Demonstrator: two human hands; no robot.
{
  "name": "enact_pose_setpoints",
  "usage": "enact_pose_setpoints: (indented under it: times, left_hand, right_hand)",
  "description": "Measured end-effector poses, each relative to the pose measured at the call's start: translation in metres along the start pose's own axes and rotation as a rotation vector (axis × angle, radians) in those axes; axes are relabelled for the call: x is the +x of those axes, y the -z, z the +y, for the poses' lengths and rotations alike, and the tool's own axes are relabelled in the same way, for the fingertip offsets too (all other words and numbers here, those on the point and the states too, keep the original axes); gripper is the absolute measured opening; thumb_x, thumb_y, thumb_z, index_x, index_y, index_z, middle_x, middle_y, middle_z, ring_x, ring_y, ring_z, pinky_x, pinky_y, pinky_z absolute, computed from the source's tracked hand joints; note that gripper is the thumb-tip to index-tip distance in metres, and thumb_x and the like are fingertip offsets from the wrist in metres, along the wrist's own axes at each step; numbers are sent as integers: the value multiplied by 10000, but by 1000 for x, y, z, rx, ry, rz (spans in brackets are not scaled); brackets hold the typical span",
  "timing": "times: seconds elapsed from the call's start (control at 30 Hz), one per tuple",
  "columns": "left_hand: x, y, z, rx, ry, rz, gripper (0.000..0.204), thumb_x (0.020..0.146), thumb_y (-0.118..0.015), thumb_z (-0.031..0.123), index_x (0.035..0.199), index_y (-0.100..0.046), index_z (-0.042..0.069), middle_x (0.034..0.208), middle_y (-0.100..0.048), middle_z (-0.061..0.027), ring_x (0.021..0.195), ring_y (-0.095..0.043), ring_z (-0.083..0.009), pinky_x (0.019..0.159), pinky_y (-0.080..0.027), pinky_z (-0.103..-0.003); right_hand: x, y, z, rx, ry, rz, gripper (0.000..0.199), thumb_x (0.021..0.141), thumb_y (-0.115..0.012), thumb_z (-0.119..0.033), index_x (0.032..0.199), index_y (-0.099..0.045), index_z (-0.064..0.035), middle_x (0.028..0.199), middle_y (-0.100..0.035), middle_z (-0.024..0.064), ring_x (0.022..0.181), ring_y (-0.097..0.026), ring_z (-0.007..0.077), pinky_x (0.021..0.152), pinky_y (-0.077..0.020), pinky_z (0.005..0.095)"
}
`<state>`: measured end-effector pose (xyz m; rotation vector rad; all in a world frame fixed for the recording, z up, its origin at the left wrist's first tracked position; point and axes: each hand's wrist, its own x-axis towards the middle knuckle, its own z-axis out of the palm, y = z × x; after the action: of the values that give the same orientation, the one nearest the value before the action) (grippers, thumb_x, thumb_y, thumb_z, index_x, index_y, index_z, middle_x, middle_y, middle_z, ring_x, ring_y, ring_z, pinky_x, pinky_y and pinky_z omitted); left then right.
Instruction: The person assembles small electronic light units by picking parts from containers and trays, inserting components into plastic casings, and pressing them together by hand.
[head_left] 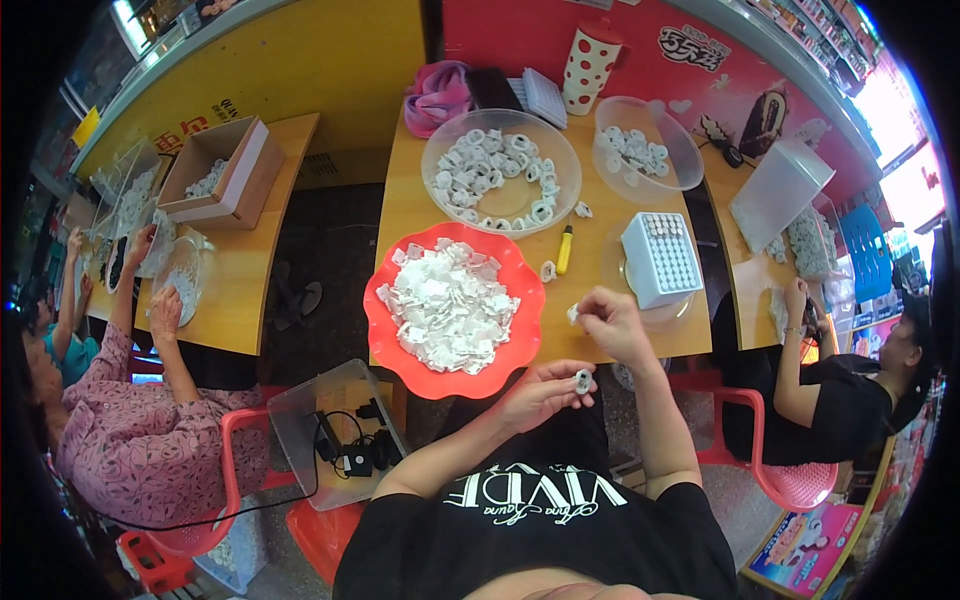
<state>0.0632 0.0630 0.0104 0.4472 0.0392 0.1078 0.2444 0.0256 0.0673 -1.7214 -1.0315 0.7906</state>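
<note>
My left hand (540,395) is above the near edge of the table, fingers closed on a small white ring-shaped part (583,381) with a dark inside. Just beyond it, my right hand (615,325) pinches a small whitish piece (573,313); its exact kind is too small to tell. Left of my hands stands a red wavy-rimmed tray (384,340) heaped with thin, flat white pieces (455,305). Behind it, a round clear bowl (432,160) holds many white ring-shaped parts (490,165). One loose ring part (547,271) lies near a yellow-handled tool (565,250).
Right of the yellow tool stands a white block with a grid of holes (662,260). Farther back are another clear bowl (685,170), a polka-dot cup (590,70) and a pink cloth (438,95). People work at side tables (285,200); a clear bin with cables (310,400) is at my left.
</note>
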Motion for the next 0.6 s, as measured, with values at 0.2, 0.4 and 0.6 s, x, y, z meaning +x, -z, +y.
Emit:
enact_pose_setpoints:
  times: [0.2,0.4,0.6]
  left_hand:
    - [-17,4,-5,-42,-1,66,346,975,-482,115,1289,-492,-31,1115,-619,-173,962,-640,-227,797,-501,-268]
    - [-22,2,0,-114,-76,104,356,977,-472,104,1304,-476,-37,1132,-613,-177,957,-636,-224,807,-501,-273]
    - [-24,-3,-3,-151,-102,118,372,980,-460,104,1324,-459,-36,1154,-598,-194,960,-629,-240,818,-501,-280]
  right_hand:
    - [-12,-6,9,-140,34,35,59,774,-640,15,830,-623,19,646,-584,93,578,-571,162,538,-440,298]
    - [-30,-6,2,-354,164,202,130,751,-679,-19,872,-633,-3,800,-579,142,669,-592,288,585,-459,367]
    - [-19,-21,-4,-632,512,227,134,734,-668,-30,864,-635,-29,838,-584,104,770,-565,306,674,-463,401]
